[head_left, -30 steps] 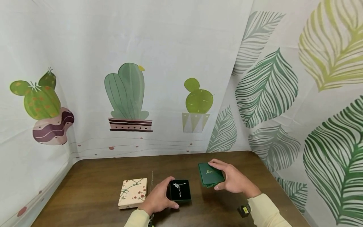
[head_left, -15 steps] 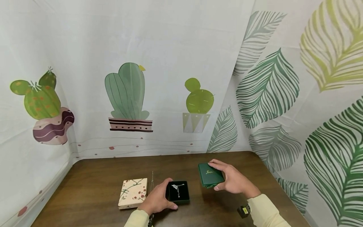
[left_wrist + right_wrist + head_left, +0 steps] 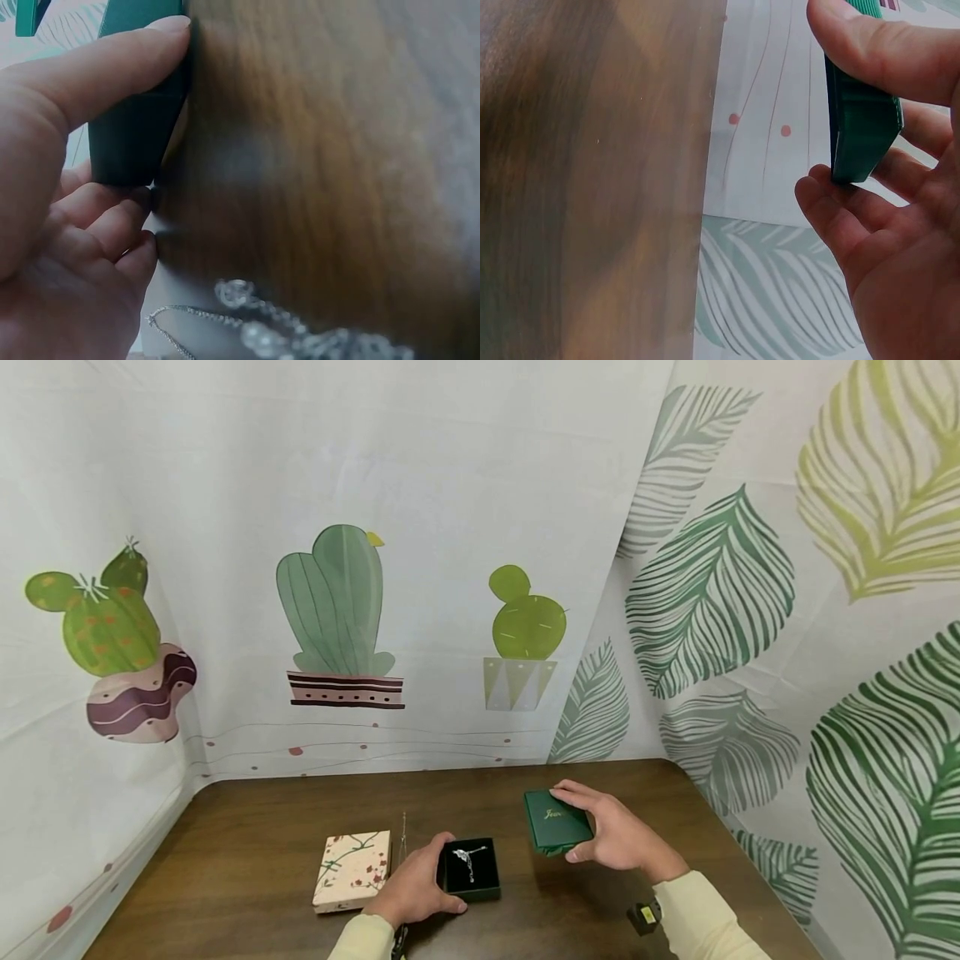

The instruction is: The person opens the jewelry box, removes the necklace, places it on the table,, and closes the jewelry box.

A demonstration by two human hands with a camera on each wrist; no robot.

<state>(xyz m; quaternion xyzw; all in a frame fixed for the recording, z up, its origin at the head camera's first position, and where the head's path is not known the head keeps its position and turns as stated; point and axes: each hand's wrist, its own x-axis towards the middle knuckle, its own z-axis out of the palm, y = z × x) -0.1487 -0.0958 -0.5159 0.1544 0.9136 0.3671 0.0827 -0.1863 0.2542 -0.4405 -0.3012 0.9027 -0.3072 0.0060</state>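
Note:
My left hand (image 3: 416, 881) grips a dark green jewelry box base (image 3: 491, 892) by its left side, thumb at the near edge and fingers at the far one. Inside, a silver necklace (image 3: 463, 857) with a pendant lies on the black lining. In the left wrist view the thumb (image 3: 127, 67) presses along the base's side. To the right, my right hand (image 3: 618, 831) holds the green box lid (image 3: 557, 820), gold lettering on top, between thumb and fingers. The right wrist view shows the lid (image 3: 866, 124) edge-on, held apart from the tabletop.
A cream box (image 3: 352, 870) with a branch-and-blossom print sits left of my left hand. Between them lies a thin silver chain (image 3: 403, 837), larger in the left wrist view. The brown tabletop (image 3: 247, 843) meets a printed cloth (image 3: 442, 527) at its back edge.
My left hand has shifted slightly left with the box base and necklace. My right hand and the lid have stayed nearly still.

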